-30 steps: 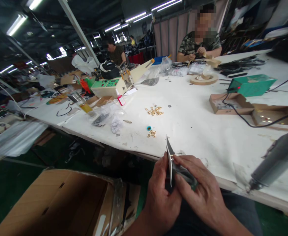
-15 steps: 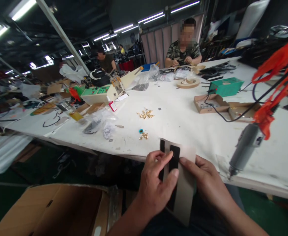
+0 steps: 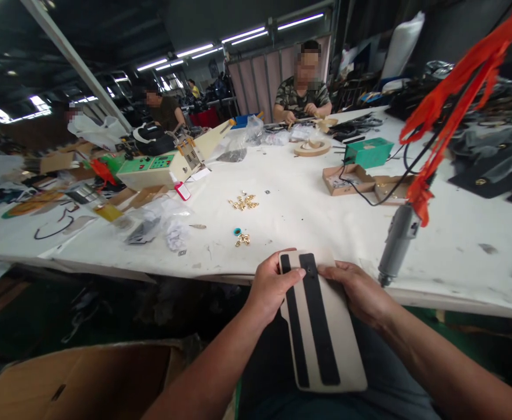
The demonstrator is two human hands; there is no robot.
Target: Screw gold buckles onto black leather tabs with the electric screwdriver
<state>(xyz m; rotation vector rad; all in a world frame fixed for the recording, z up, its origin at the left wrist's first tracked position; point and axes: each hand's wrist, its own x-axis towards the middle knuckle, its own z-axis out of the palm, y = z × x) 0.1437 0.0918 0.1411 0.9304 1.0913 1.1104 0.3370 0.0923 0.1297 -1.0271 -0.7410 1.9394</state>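
Note:
Between my hands is a flat beige panel with two black strips running along its length, held over my lap at the table's front edge. My left hand grips its upper left edge, the thumb lying on the inner black strip close to a small dark hole or stud. At the upper right edge, my right hand pinches the panel with the thumb on top. Fingers of both hands are partly hidden behind it. Beyond the panel, small gold metal fittings lie in a pile, with a smaller group beside a blue-rimmed cap.
A grey electric screwdriver hangs at the right on orange strips. Small cardboard boxes and a green power box stand behind it. A co-worker sits across the white table. A large carton is at lower left.
The panel has turned to lie flatter, showing both black strips along their length. My left hand has shifted from fingers across its face to its left edge. The view has swung right.

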